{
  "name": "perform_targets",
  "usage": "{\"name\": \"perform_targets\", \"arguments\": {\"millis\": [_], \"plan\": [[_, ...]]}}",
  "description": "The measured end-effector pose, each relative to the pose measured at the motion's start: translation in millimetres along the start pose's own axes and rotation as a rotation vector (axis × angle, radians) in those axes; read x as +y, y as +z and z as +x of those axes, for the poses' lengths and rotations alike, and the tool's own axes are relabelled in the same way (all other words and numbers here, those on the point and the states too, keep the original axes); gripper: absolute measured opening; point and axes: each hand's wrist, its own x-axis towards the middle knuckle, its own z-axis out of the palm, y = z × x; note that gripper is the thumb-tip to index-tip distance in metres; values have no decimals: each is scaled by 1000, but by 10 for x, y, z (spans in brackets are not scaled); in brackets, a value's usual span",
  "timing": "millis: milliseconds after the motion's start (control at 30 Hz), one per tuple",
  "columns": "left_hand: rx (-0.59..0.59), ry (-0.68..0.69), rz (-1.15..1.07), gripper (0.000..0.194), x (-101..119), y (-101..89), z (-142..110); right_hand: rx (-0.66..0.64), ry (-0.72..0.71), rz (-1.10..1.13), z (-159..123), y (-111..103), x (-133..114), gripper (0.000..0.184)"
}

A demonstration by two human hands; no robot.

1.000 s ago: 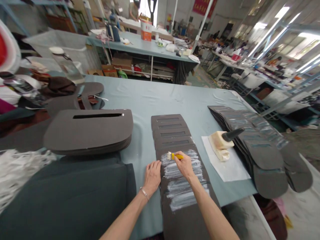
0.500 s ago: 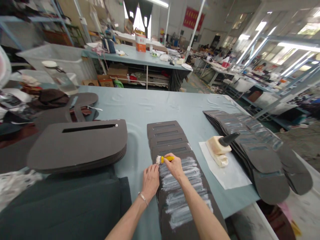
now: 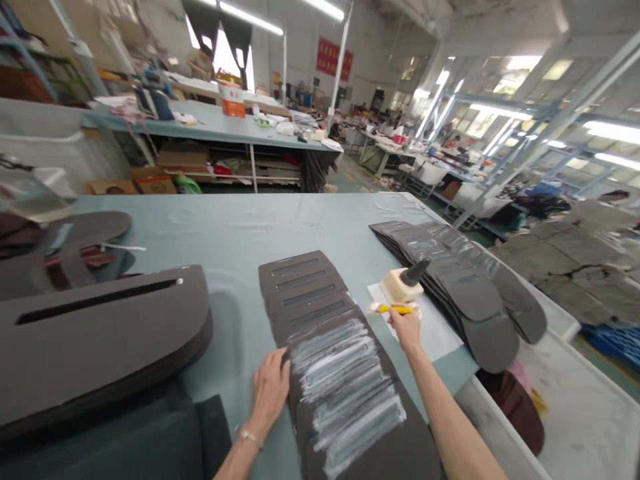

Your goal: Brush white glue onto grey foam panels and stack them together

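A row of overlapping dark grey panels (image 3: 300,287) with long slots runs down the table in front of me. White streaks of a glue-like coating cover the nearer ones. My left hand (image 3: 271,387) lies with its fingers along the row's left edge, holding nothing that shows. Pinched in my right hand (image 3: 407,328) is a small brush (image 3: 394,309) with a yellow handle and whitened bristles. It hovers right of the row, by a cream plastic bottle (image 3: 397,287) with a black conical nozzle. That bottle lies on a white sheet (image 3: 443,340).
More overlapping panels (image 3: 475,293), some streaked, lie at the right. A thick stack of slotted panels (image 3: 110,333) sits on dark folded cloth (image 3: 150,433) at the left. A white bin (image 3: 575,407) stands off the table's right edge. Someone works at a far table.
My right hand has carried the brush from the coated panels rightward to the bottle. My left hand has slid nearer along the row's edge. The view has turned right.
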Motion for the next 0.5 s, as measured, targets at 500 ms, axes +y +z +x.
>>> {"name": "perform_targets", "arguments": {"millis": [500], "plan": [[-28,-231,-183,43,-528,-124,-117,353,189,-9,589,-657,836,34]]}}
